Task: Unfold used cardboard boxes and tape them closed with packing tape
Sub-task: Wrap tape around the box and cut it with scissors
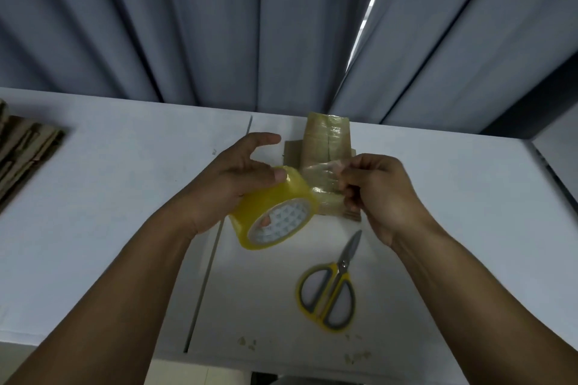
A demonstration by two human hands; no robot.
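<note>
Two jobs split over cardboard box standing on table: left hand grips tape roll just left of box; right hand pinches pulled tape end above box, probably keeping strip taut for sealing; scissors near box, handy for cutting

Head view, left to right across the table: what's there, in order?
Flattened cardboard stack → left hand, gripping the tape roll → taped cardboard box → right hand, pinching the loose tape end. Scissors left out: they lie nearer, within the box's span.
</note>
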